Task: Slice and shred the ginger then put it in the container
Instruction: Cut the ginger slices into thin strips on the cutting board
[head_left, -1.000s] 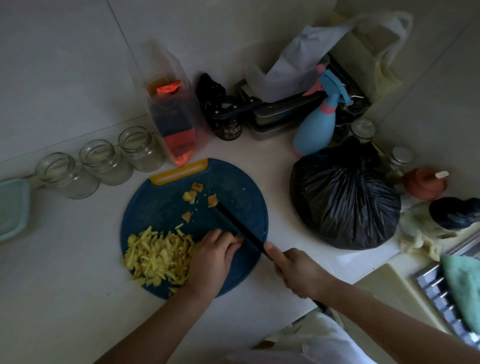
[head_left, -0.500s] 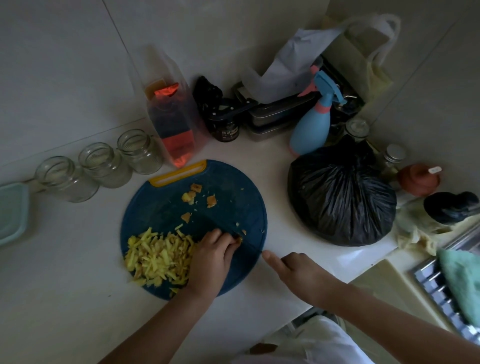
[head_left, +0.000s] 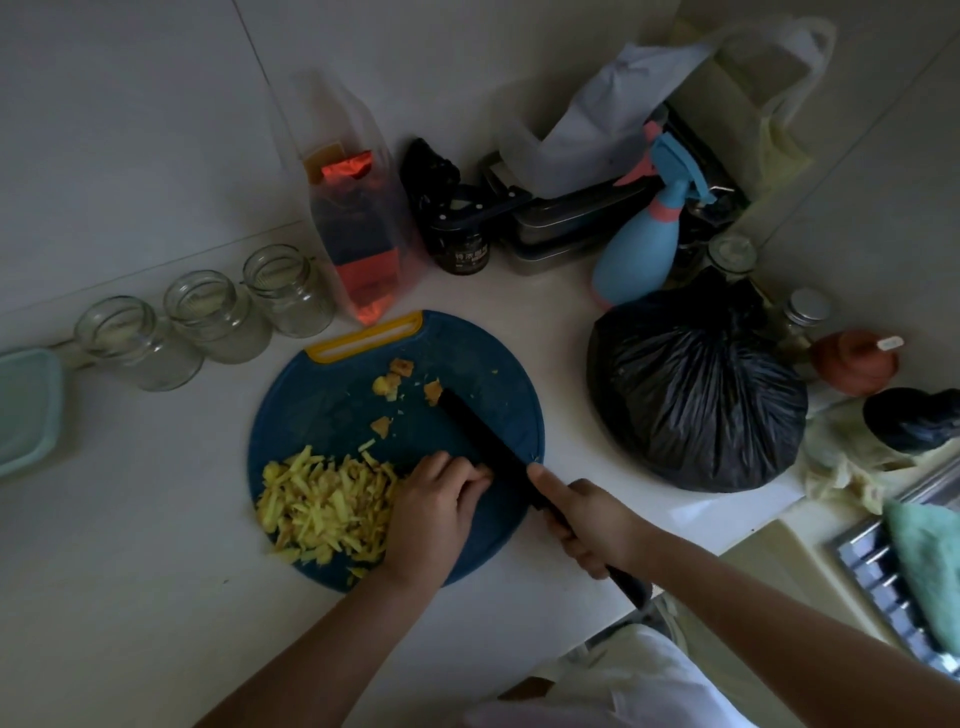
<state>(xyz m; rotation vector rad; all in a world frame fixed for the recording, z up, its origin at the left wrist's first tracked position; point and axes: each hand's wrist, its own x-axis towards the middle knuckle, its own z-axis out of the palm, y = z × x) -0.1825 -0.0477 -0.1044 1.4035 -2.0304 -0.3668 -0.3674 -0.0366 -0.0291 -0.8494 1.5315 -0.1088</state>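
Head view: a dark jar (head_left: 465, 252) bears a label too small to read, and three empty glass jars (head_left: 218, 317) stand in a row near a pale green container (head_left: 26, 410) at the tabletop's (head_left: 130, 571) left edge. Shredded ginger (head_left: 322, 504) lies heaped on the blue cutting board (head_left: 322, 410) beside the left hand (head_left: 431, 514), whose curled fingers hide whatever they hold. The right hand (head_left: 587, 525) grips the black knife (head_left: 483, 436), forefinger along the blade.
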